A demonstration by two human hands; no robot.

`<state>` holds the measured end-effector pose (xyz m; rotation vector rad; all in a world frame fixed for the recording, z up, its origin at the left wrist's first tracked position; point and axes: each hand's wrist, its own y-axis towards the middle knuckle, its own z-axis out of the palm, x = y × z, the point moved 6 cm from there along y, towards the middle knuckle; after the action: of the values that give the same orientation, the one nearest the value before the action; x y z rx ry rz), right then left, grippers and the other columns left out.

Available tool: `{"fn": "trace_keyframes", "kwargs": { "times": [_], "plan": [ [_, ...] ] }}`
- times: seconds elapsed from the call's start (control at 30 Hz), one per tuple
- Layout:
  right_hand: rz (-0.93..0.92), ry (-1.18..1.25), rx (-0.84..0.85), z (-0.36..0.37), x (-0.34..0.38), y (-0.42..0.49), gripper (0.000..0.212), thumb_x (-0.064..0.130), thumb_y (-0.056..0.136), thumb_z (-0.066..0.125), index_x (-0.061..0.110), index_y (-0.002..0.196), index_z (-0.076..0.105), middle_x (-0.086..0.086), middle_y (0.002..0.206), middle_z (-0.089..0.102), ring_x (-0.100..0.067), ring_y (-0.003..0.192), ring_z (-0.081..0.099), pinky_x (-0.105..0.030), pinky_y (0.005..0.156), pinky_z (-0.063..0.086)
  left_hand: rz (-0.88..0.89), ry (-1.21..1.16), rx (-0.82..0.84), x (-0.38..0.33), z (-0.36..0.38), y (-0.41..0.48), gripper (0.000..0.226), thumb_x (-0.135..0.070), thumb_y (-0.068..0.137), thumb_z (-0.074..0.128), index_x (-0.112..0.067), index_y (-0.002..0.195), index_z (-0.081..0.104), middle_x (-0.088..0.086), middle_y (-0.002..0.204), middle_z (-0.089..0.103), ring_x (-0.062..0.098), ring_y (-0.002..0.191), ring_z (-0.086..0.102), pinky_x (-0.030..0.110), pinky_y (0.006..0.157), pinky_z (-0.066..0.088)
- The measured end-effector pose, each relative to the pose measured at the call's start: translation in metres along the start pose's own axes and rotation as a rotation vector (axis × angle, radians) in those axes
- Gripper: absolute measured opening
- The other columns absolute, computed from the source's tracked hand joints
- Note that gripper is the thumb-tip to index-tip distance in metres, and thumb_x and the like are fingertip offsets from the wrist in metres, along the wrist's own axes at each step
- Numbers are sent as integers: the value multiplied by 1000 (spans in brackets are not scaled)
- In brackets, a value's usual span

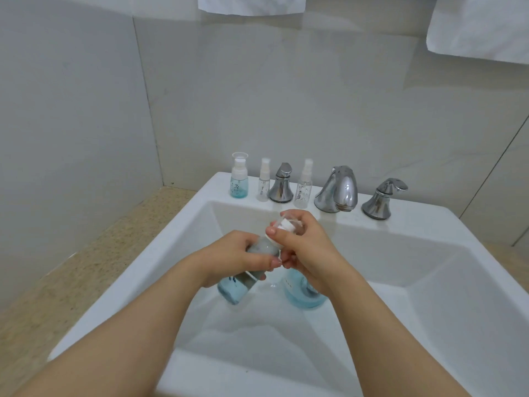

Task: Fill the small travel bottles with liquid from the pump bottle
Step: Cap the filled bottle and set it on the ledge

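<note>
Travel bottle [232, 287], left hand [237, 250] gripping, right hand [309, 247] pinching cap [286, 224], white sink [415, 224], tiled wall [286, 96]

White sink [183, 222], pale grey wall tiles [286, 96], and bottles tinted blue.
The counter [86, 267] is beige with fine brown speckles. The spout [339, 190] and two tap handles [282, 184] are shiny silver. On the ledge, one small bottle [239, 181] is clear fading to aqua, with a white top. Two spray bottles [263, 186] are clear with dark printed marks. Over the basin, a tilted bottle [234, 287] and a larger bottle [300, 293] show light blue. The pump top [286, 224] is white, as are the towels [252, 4].
</note>
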<state>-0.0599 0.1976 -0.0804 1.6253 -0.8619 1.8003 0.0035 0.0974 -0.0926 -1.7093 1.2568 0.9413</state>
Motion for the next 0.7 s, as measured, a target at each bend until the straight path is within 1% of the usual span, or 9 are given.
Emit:
{"fn": "trace_keyframes", "kwargs": {
  "times": [0.03,0.1,0.23,0.33,0.43,0.5,0.57,0.63,0.7],
  "plan": [
    [20,19,43,1,0,-1,34,8,82,68,14,110,50,-8,84,58,-7,39,44,-19,40,39,-22,-37,50,2,1,-2,12,-17,78,70,-13,87,64,2,78,66,12,69,64,23,65,52],
    [38,-20,68,2,1,-2,21,7,82,68,12,98,54,-5,69,54,-7,37,43,-18,38,39,-18,-30,50,4,0,-2,10,-17,77,70,-14,83,64,1,71,64,13,69,65,24,64,52],
    [-8,-116,-29,3,3,0,19,12,82,69,9,87,51,-3,63,49,-7,37,40,-19,36,36,40,152,-107,1,-5,2,20,-24,70,76,-13,83,65,0,71,63,14,69,60,29,66,49],
    [-46,-113,-129,0,4,4,26,20,82,70,8,95,50,-3,69,50,-7,35,39,-20,35,36,144,389,-321,-12,-8,1,25,-28,69,73,-17,90,64,-5,73,62,13,71,57,25,65,45],
    [-75,-106,-224,-3,5,8,46,25,81,71,5,117,51,-8,92,55,-6,34,45,-19,36,39,199,424,-429,-20,-7,-2,30,-28,70,71,-19,97,63,-5,78,61,15,75,56,26,64,44],
    [-46,-82,-224,-3,2,6,49,25,80,72,6,119,49,-8,94,55,-10,44,49,-22,41,44,175,408,-397,-16,-7,0,26,-32,69,74,-19,88,63,-3,76,64,13,72,57,26,64,45],
    [-1,33,-135,1,-1,2,38,16,82,70,11,112,47,-5,85,54,-10,46,46,-24,46,49,132,298,-313,-7,-9,4,21,-32,67,77,-20,78,64,-2,72,64,9,65,56,24,63,46],
    [5,144,-33,6,1,0,31,5,84,66,15,107,47,-5,86,54,-7,40,47,-23,46,51,103,130,-238,0,-11,4,21,-28,66,79,-17,80,67,1,71,64,9,63,55,27,65,48],
    [-7,121,-20,6,3,0,33,-1,84,64,14,108,48,-7,88,55,-4,37,49,-23,48,53,100,108,-231,2,-12,5,30,-32,60,77,-15,83,69,3,73,65,10,65,56,29,66,50]
  ]
}}
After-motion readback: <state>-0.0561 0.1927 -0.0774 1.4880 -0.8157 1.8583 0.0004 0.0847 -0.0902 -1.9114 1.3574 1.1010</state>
